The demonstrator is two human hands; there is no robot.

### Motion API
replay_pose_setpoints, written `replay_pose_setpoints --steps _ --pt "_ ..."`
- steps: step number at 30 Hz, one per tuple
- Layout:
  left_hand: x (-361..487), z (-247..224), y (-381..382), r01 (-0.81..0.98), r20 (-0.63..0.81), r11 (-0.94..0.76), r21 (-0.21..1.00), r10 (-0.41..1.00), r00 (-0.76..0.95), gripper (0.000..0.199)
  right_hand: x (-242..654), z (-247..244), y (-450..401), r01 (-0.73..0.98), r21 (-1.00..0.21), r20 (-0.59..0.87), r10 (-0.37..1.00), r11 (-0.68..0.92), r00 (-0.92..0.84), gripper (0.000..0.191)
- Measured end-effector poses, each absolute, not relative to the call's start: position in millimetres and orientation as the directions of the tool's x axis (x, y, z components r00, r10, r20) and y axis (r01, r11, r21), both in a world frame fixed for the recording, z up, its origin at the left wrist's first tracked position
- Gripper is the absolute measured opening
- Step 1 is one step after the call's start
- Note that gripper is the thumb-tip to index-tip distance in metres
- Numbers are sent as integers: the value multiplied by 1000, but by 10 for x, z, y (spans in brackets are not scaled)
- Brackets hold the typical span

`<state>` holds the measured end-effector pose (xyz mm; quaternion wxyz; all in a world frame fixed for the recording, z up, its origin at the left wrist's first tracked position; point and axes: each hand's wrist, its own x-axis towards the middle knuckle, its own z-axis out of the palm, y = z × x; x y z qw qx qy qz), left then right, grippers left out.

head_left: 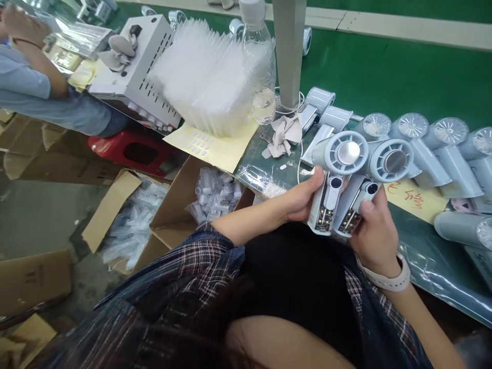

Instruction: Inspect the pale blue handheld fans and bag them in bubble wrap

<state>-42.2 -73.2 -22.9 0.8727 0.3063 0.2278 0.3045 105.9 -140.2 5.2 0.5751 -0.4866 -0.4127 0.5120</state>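
Right of centre in the frame, the left grip (302,201) is curling around one fan (332,195) and the right grip (377,233) is clasping another fan (359,197), side by side. Left of centre, a cardboard box (177,200) is holding bagged pale parts (217,190); beside it, an open carton (109,212) is holding clear bags (132,218).

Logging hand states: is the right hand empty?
No, the right hand grips a pale-blue handheld fan whose circuit board is exposed.

Pale-blue handheld fan (335,180), matching fan (372,187) beside it, both tilted, circuit boards (326,216) exposed
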Motion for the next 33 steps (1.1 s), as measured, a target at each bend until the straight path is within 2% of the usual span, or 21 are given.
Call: replay_pose_setpoints --steps 2,4,5,7,8,11,14,17,21,23,29,33 --pt "-445 -212 -733 -419 -187 609 673 689 700 84 1151 56 -1414 158 -987 38 990 17 132 43" --pt "-487 -194 -721 -423 -192 593 685 707 681 83 1264 82 -1436 523 -852 139 969 12 204 44" --pt "-505 -187 -716 -422 -202 590 689 715 670 83 1311 104 -1450 648 -762 222 939 -1 263 41" --pt "-525 -174 -718 -424 -208 584 693 724 658 84 1366 158 -1478 769 -638 411 866 50 284 31" --pt "-525 -167 -726 -423 -209 585 692 723 659 86 1375 186 -1487 786 -603 486 844 135 228 31" --pt "-507 -139 -765 -391 -231 608 691 698 677 86 1376 237 -1478 750 -516 586 809 414 -45 59" --pt "-497 -115 -798 -361 -254 615 701 688 680 82 1401 233 -1434 755 -452 595 791 475 -141 68" --pt "-507 -91 -803 -357 -240 609 708 683 689 81 1450 213 -1393 776 -408 583 791 481 -184 59" --pt "-518 -24 -792 -377 -201 595 710 684 701 87 1518 211 -1352 795 -260 667 697 548 -263 28" --pt "-521 10 -791 -398 -165 578 712 689 706 87 1565 212 -1343 794 -200 679 665 574 -310 19" --pt "-538 16 -806 -318 -207 594 739 649 732 76 1743 235 -1363 787 -134 576 693 602 -432 19" --pt "-538 -3 -819 -321 -157 519 792 682 714 80 1799 259 -1358 770 -132 539 697 624 -473 16"
